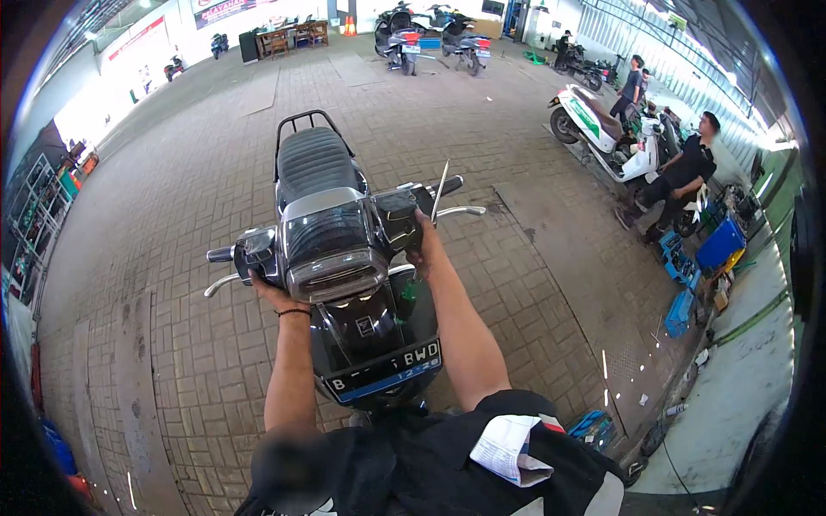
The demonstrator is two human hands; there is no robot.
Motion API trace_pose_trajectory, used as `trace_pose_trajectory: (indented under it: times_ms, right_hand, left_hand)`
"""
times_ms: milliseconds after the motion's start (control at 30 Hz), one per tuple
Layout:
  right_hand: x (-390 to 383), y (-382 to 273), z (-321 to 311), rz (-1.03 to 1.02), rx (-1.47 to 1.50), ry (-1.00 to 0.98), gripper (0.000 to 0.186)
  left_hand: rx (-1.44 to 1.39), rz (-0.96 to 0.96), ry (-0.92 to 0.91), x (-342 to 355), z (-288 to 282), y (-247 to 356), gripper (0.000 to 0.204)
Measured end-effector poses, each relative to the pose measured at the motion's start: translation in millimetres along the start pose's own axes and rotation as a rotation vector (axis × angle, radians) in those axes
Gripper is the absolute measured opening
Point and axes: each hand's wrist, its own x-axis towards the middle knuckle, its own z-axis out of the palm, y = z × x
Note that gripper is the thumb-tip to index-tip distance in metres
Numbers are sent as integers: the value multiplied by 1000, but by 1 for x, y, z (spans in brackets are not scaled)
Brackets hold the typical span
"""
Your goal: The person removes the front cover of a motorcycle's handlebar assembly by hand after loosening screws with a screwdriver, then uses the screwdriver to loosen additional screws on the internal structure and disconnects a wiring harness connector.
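- Where the dark scooter (355, 322) faces you, its headlight housing (335, 249) sits between your left hand (274, 291) and your right hand (420, 245), toward 11 o'clock from your chest.
- From your left hand the housing lies toward 2 o'clock, from your right toward 9; both are close at its sides, neither clearly nearer.
- Its long line runs crosswise, from the left grip (222, 254) at about half past 8 to the right grip (449, 185) at about half past 2, so the right end stands farther from you.
- Your left fingers are at the near edge of the left switch box (256, 249), apart from the left brake lever (221, 285); you cannot tell how tightly they hold.
- Your right fingers reach up against the right switch box (397, 211); whether they grip or only rest is hidden.
- Beyond the housing, the seat (316, 163) is just before 12 o'clock; the number plate (383, 371) is at 5.
- Farther out, a white scooter (594, 129) stands toward 2 o'clock, a seated co-worker (688, 168) beside it, and a blue toolbox (680, 261) lies at 3.
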Motion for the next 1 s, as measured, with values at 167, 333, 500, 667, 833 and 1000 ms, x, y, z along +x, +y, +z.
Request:
trace_pose_trajectory:
  times_ms: [167, 333, 500, 667, 833, 1000]
  right_hand:
    - [-7, 1, 13, -41, -34, 135, 49]
    - [-8, -6, 11, 16, -64, 169, 51]
    - [-10, -12, 20, 34, -5, 134, 49]
    - [-6, -13, 14, 51, -29, 117, 47]
    - [8, -3, -3, 34, -97, 63, 53]
    - [-6, -3, -12, 0, -222, 102, 58]
  left_hand:
    - [21, -67, -25, 9, -13, 5, 63]
    - [-19, -80, -19, -12, 17, 9, 64]
    - [37, -68, 66, 1, 8, 11, 66]
    - [43, -102, 52, 0, 14, 9, 64]
    - [63, -50, -21, -4, 10, 9, 61]
    - [5, -95, -91, 10, -17, 14, 60]
